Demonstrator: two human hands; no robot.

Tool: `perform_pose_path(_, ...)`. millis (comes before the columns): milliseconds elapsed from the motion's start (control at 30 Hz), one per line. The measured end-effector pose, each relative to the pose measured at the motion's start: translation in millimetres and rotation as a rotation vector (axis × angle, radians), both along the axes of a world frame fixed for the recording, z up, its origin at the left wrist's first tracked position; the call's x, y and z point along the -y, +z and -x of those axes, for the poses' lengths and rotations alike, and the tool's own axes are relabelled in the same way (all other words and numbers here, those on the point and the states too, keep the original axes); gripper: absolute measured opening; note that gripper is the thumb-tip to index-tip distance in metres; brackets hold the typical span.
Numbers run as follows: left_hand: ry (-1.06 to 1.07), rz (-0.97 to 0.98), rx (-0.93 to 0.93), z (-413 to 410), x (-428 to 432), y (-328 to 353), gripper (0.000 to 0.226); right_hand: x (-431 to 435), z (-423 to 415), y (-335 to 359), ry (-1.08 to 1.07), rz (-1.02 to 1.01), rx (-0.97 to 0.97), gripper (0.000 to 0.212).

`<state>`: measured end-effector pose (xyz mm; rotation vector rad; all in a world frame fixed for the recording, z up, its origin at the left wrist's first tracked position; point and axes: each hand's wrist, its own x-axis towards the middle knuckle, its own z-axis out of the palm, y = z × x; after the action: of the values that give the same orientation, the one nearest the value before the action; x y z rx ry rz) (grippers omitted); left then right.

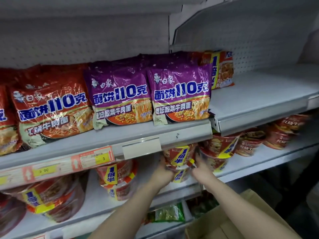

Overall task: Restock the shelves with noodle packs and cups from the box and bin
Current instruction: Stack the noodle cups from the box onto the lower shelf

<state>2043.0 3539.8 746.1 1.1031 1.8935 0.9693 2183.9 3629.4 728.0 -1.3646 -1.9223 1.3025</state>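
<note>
On the upper grey metal shelf (259,99), bare room opens to the right of the purple noodle multipacks (179,94). Below, the shelf's front price rail (141,140) overhangs the lower shelf, where red noodle bowls with yellow bands (179,157) crowd the middle. A bare gap lies left of them, before another stacked red bowl pair (117,178).

Arms: two forearms in view, both bare to the lower frame edge.
Sleeves: none visible on either arm.
Left hand (164,171): bare, no glove; any ring too blurred to tell.
Right hand (201,167): bare, no glove.
Wrists: no watch, band or bracelet on either.
</note>
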Motion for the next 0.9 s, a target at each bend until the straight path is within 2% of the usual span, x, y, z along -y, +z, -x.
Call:
perform_pose_path(167, 0.013, -0.041, 0.032, 2, 1, -8, 0.091, -2, 0, 1, 0.096, 0.059, -0.017, 0.086)
perform_pose_path(233, 0.06, 0.052, -0.01, -1, 7, 7, 0.097, 1, -2, 2, 0.116, 0.087, 0.055, 0.085)
perform_pose_path(267, 0.038, 0.138, -0.059, -3, 13, 16, 0.092, 2, -4, 5, 0.118, 0.095, 0.119, 0.082)
perform_pose_path(367, -0.321, 0.556, -0.259, -9, 36, 47, 0.056, 9, -24, 19, 0.205, 0.058, 0.309, 0.066)
perform_pose_path(433, -0.528, 0.626, -0.302, -8, 47, 69, 0.047, 19, -40, 48, 0.373, -0.032, 0.299, 0.05)
perform_pose_path(500, -0.578, 0.502, -0.346, -3, 50, 96, 0.052, 31, -51, 89, 0.496, -0.121, 0.209, 0.029)
perform_pose_path(567, -0.509, 0.3, -0.413, 1, 51, 136, 0.055, 37, -57, 135, 0.512, -0.229, 0.112, 0.018)
perform_pose_path(700, -0.303, -0.093, -0.402, 8, 38, 212, 0.029, 26, -48, 207, 0.288, -0.593, -0.133, 0.017)
perform_pose_path(767, -0.202, -0.278, -0.5, 11, 20, 232, 0.042, 7, -36, 226, 0.209, -0.835, -0.13, 0.028)
perform_pose_path(833, -0.152, -0.405, -0.797, 14, 3, 238, 0.08, -15, -24, 235, 0.205, -1.026, 0.055, 0.061)
perform_pose_path(900, -0.164, -0.411, -1.103, 23, -16, 231, 0.114, -36, -14, 234, 0.231, -1.074, 0.294, 0.094)
